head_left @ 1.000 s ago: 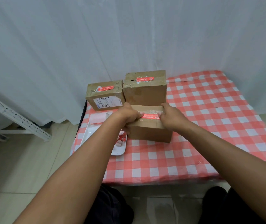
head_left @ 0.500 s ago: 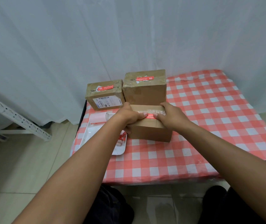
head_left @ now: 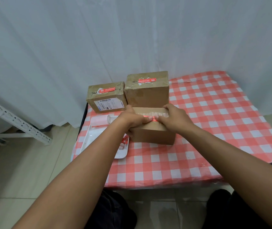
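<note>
Sticker on box mostly beneath fingers

Labelled box, taller box — white tray.

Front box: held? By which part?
Yes. Left hand grips the front box round its left end; right hand holds its top, fingers over the far edge. Both thumbs meet at the red sticker.
</note>
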